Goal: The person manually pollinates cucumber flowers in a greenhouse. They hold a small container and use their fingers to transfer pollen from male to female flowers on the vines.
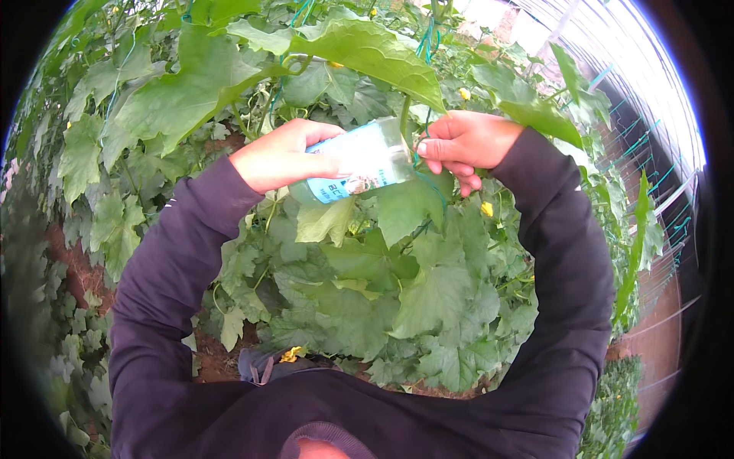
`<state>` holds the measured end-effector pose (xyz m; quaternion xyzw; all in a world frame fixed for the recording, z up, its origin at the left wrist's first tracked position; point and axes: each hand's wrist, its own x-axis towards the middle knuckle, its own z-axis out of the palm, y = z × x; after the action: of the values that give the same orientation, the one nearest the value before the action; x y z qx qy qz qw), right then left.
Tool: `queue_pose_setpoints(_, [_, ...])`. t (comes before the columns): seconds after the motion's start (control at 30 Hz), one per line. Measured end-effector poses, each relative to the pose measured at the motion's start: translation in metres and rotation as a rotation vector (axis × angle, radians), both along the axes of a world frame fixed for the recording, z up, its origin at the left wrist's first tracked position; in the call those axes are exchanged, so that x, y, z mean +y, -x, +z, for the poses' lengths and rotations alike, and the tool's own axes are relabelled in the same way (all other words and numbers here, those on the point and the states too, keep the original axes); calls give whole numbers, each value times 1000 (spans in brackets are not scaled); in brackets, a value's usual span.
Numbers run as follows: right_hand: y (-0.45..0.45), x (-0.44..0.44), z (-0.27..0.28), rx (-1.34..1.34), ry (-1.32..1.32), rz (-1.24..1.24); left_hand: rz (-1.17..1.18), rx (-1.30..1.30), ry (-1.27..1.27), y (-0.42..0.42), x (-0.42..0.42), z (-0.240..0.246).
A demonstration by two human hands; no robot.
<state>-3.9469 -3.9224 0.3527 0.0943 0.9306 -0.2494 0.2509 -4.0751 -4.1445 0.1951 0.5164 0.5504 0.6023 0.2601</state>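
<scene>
My left hand [287, 156] grips a clear plastic bottle [370, 158] with a blue and white label that bears writing. The bottle lies tilted nearly on its side, one end towards my right hand. Just past that end, my right hand [467, 143] has its thumb and fingers drawn together beside a green twine [428, 46]. Whether the fingertips pinch the twine or something small is not clear. A thick vine stem [405, 112] rises behind the bottle's right end. Above both hands spreads a large green leaf [367, 54].
Dense leafy vines [367, 304] fill the space before me, with a yellow flower [487, 209] below my right hand. Red-brown soil [80, 269] shows at left. More green strings [636, 140] run along the right side, near a ribbed greenhouse wall [642, 63].
</scene>
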Motion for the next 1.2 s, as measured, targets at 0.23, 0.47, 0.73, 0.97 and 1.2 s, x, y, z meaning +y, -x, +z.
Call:
queue_pose_setpoints(0.23, [12, -4, -4, -99, 34, 16, -54, -62, -18, 12, -4, -8])
queue_pose_setpoints(0.47, [19, 1, -7, -190, 100, 60, -156, -117, 15, 17, -4, -9])
queue_pose_setpoints(0.73, [16, -3, -7, -191, 106, -18, -219, -134, -37, 17, -2, -12])
queue_pose_setpoints(0.97, [6, -7, -12, -135, 117, -70, -211, -184, 66, 23, 5, -20])
queue_pose_setpoints(1.2, [-8, 5, -26, 81, 244, -104, -107, -240, -165, 20, -7, -48])
